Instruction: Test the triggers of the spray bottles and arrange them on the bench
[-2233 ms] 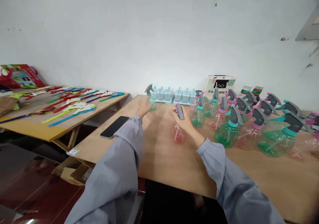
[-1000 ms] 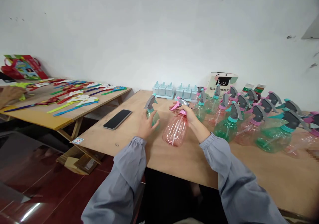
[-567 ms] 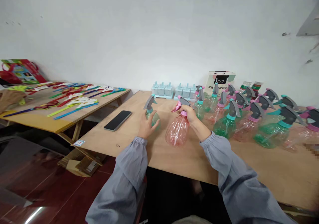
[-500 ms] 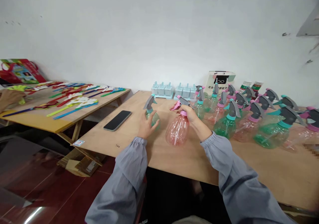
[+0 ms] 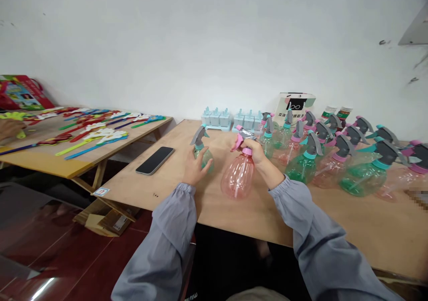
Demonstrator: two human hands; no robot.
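Head view: beside the pink sprayer [image 5: 236,176] the right hand [image 5: 256,154] grips, the green sprayer [image 5: 207,152] has come closer, left hand [image 5: 192,169] around it, grip unclear, both seemingly handled together

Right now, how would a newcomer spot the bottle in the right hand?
On the wooden table with the phone, look between the grey sleeves. The right hand holds the pink spray bottle; the other pink bottles are crowded further right.

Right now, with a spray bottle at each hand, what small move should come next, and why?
Perhaps firm up your left hand around the green bottle: it looks loosely spread there, while your right hand grips the pink bottle near its top.
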